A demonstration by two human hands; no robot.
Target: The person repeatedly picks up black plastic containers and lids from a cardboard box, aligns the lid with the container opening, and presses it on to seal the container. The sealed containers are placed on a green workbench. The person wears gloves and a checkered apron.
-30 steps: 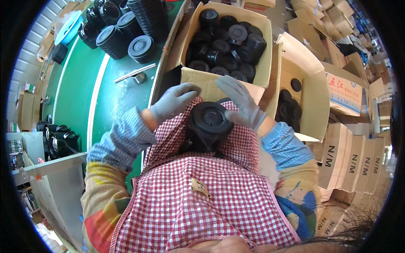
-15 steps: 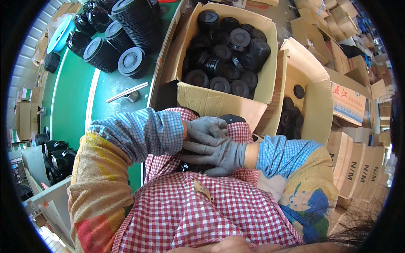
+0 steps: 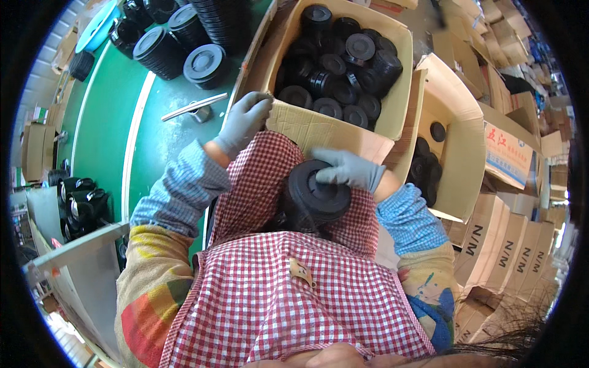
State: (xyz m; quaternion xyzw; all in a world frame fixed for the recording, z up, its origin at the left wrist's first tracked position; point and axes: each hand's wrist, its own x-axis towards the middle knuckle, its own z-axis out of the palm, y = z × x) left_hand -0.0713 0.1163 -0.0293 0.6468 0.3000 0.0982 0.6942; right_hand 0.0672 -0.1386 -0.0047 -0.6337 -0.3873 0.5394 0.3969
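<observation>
Over my lap, a large black round lid (image 3: pixel 307 199) with a ringed top is slightly blurred. My right hand (image 3: pixel 353 170), in a grey glove, grips it at its far right side, the thumb across its top. What lies under the lid is mostly hidden. My left hand (image 3: pixel 244 124), also gloved in grey, is raised above my left knee, beside the near left corner of an open cardboard box (image 3: pixel 325 127). Its fingers are curled together, and anything in them is hidden. Inside that box is a pile of black round lids (image 3: pixel 360 46).
On the green table (image 3: pixel 110 129) at left stand stacked black lids (image 3: pixel 205 63) and a metal bar (image 3: pixel 194 107) on a small cylinder. A second carton (image 3: pixel 460 165) at right holds several black round pieces (image 3: pixel 424 168). More cartons (image 3: pixel 485 236) line the right side.
My hands, overlapped over my lap before, are now apart. The left has moved up and left towards the box corner; the right is on the black lid, which has come into view.
</observation>
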